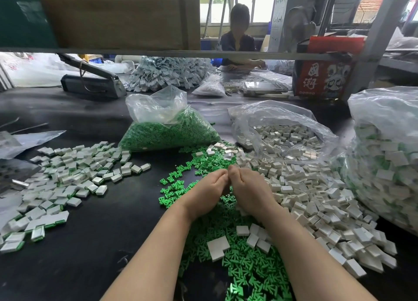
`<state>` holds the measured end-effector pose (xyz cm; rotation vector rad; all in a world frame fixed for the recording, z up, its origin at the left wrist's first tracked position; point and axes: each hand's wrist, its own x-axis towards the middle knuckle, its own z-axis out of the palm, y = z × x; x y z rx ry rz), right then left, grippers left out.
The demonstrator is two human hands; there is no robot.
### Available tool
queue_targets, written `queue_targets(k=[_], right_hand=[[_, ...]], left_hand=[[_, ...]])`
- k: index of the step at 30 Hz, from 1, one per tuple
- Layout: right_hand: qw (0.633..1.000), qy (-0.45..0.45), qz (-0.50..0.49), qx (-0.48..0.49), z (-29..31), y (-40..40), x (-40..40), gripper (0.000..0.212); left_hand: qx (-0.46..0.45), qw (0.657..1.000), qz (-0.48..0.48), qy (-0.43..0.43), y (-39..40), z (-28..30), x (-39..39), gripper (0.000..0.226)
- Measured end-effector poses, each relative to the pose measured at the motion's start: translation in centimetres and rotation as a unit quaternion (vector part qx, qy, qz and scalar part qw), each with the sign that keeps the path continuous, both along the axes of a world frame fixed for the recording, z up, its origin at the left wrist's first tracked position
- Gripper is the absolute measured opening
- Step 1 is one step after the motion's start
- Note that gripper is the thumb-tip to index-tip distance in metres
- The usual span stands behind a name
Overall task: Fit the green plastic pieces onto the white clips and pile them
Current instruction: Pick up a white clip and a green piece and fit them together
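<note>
Near the middle of the black desk [95, 244], both hands meet fingertip to fingertip above a scatter of green pieces [239, 269]. The left hand [209, 188] and the right hand [250, 187] are cupped, with fingers curled inward and thumbs pressed close together at the far end. Whatever they pinch between them is hidden by the fingers, so I cannot tell what either grip holds.

Loose green pieces spread from under the forearms toward the far side, with a few white clips [316, 205] lying on top of them near the wrists. Most of the white clips form a broad heap to the right of the hands, spilling out of an open clear bag [282, 128] farther back. At the far right stands a taller bag [384, 153] packed with white and green parts.

Left of the hands, well apart, lies a pile of fitted clips [67, 178], white with green showing at the edges. Beyond the hands sits a clear bag of green pieces [167, 128], its top open and crumpled.

On the far left of the desk rests a heat sealer [92, 81]. Another person [238, 36] sits at the far side, behind a mound of pale parts [167, 74], and a red carton [323, 74] stands at the far right.
</note>
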<state>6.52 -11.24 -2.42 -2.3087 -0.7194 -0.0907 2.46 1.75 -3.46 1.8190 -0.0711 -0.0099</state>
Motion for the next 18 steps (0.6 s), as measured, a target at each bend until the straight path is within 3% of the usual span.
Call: queue_targets(k=[4, 9, 15, 18], right_hand=[[0.972, 0.167, 0.069, 0.151, 0.6, -0.4, 0.0, 0.04], [0.937, 0.249, 0.144, 0.197, 1.3, -1.6, 0.3, 0.034], [0.948, 0.224, 0.118, 0.195, 1.2, -1.6, 0.3, 0.03], [0.969, 0.171, 0.089, 0.155, 1.1, -0.8, 0.1, 0.036]], left_hand=[[-0.034, 0.999, 0.015, 0.011, 0.7, 0.3, -0.5, 0.023], [-0.03, 0.999, -0.014, 0.004, 0.6, 0.6, -0.5, 0.032], [-0.048, 0.999, -0.012, -0.017, 0.8, 0.5, -0.5, 0.044], [-0.039, 0.999, -0.009, -0.013, 0.9, 0.2, -0.2, 0.031]])
